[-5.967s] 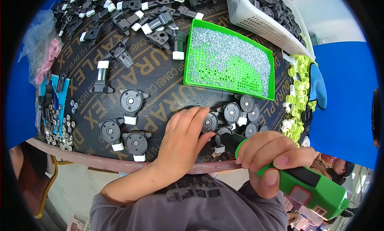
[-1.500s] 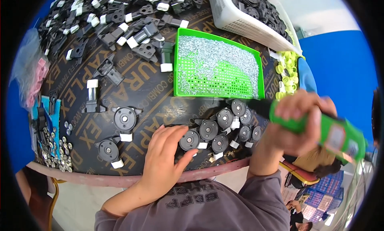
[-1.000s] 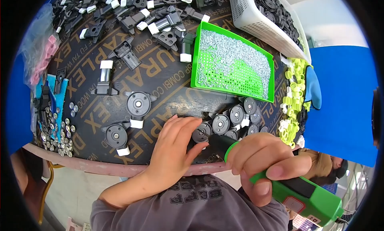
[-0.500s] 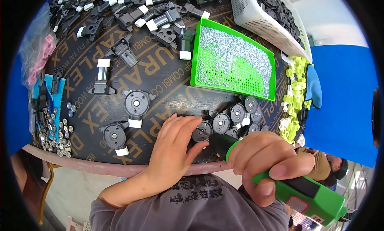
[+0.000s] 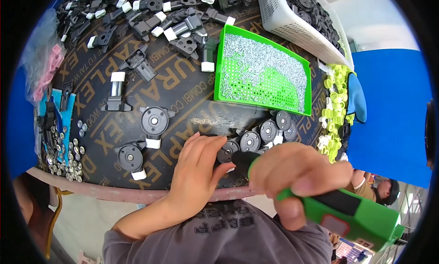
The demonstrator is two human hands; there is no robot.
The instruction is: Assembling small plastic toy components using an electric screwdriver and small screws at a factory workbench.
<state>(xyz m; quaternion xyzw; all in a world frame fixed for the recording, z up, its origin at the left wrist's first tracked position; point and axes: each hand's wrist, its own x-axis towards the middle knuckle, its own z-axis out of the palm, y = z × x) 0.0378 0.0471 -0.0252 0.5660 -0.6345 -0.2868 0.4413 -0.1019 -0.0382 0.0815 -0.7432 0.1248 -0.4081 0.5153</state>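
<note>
My left hand (image 5: pixel 194 172) grips a round black disc part (image 5: pixel 227 150) between thumb and fingers at the table's near side. A green electric screwdriver (image 5: pixel 366 218) with a black nose is wrapped in my right hand (image 5: pixel 299 177), which is blurred by motion. The nose points at the held disc, and its tip meets or hovers over the disc's right edge; I cannot tell which. Just right of it, several similar disc parts (image 5: pixel 250 141) lie in a cluster, partly hidden by my right hand. Two more, a far disc (image 5: pixel 154 121) and a near disc (image 5: pixel 130 158), rest to the left.
A green tray (image 5: pixel 218 76) of small silvery screws stands beyond the cluster. Black brackets with white ends (image 5: pixel 183 28) are heaped at the back. A white basket (image 5: pixel 292 37) holds black parts. Yellow-green pieces (image 5: pixel 336 104) lie right, silver round pieces (image 5: pixel 71 161) left.
My right hand and the screwdriver have shifted slightly left and away from me, the tool's rear end swinging outward. My left hand stays on the disc part. The whole view has moved slightly.
</note>
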